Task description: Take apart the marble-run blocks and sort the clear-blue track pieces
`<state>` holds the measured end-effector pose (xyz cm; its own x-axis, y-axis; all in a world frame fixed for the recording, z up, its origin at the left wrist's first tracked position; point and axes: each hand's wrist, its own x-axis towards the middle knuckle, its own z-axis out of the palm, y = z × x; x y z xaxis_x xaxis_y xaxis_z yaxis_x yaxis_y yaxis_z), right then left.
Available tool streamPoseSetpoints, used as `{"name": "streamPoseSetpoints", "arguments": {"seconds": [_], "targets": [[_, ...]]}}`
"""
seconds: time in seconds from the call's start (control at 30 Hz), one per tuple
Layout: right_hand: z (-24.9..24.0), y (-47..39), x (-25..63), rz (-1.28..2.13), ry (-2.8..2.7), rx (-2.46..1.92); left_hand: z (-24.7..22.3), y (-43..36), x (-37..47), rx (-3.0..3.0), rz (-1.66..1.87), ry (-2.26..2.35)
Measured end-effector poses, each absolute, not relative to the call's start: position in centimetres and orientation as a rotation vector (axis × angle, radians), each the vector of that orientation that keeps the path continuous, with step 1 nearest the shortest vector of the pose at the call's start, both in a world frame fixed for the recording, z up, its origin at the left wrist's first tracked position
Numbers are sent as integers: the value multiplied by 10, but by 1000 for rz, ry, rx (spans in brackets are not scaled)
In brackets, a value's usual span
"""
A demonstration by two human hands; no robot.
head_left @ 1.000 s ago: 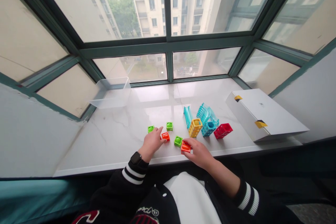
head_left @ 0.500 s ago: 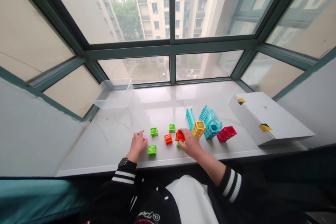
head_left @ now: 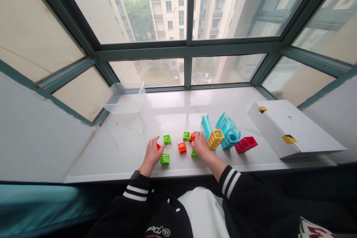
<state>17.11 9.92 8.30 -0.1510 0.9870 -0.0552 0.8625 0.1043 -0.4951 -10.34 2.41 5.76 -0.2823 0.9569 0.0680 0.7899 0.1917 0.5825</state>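
On the white sill point(head_left: 92, 160), my left hand point(head_left: 152, 154) curls around an orange block point(head_left: 158, 147), partly hidden behind the thumb. My right hand point(head_left: 200, 145) grips another orange block point(head_left: 192, 137), mostly covered by its fingers, right beside a green block point(head_left: 186, 136). Between the hands lies a third orange block point(head_left: 182, 147). One green block point(head_left: 166, 139) is beyond my left hand, and another green block point(head_left: 164, 158) sits near its wrist. Under the right palm a further green block point(head_left: 194, 154) shows in part.
To the right stand a yellow block tower point(head_left: 216, 139), a blue one point(head_left: 230, 141) and a red one point(head_left: 245, 144). Clear blue track pieces point(head_left: 227, 122) lie behind them. A transparent bin point(head_left: 125, 108) is at back left, a white box point(head_left: 295, 128) at right, against the windows.
My right hand has shifted its orange block away from me, toward the far green block, uncovering more of the near green one. More of the left hand's orange block shows. The view has shifted slightly.
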Motion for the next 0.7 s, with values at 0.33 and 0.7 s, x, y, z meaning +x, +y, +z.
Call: {"name": "streamPoseSetpoints", "arguments": {"seconds": [0.33,0.7], "targets": [[199,66,250,285,-2051,-1254,86,16,-82,1865,988,2043],[186,73,299,349,-2480,-1621,111,6,-8,2031,1134,1699]]}}
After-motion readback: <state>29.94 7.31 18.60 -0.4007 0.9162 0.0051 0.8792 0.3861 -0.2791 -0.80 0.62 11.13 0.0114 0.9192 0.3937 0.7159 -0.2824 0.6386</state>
